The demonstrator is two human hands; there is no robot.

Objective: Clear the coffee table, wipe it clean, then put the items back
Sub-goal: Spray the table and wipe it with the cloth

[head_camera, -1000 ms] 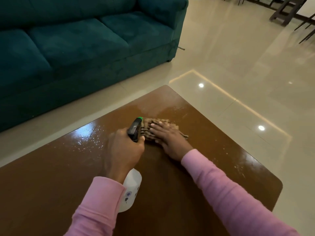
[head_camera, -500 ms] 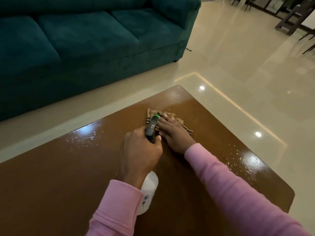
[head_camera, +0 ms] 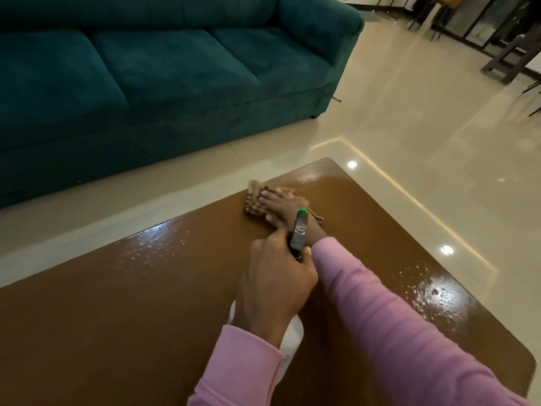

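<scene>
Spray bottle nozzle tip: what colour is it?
Green; the nozzle tip sits on a dark spray head, seen best in the head view.

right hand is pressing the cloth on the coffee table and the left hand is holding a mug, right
Not a mug: the head view shows the left hand gripping a spray bottle. The right hand does press the cloth on the coffee table.

Looks dim and warm overall. Shows small round bright spots and a thin glowing line mirrored in the glossy floor. Gives white glare with sparkling specks on the coffee table, near its right edge and along its far side. Blurs the cloth slightly. Leaves the sofa dark; bends straight lines a little near the corners.
</scene>
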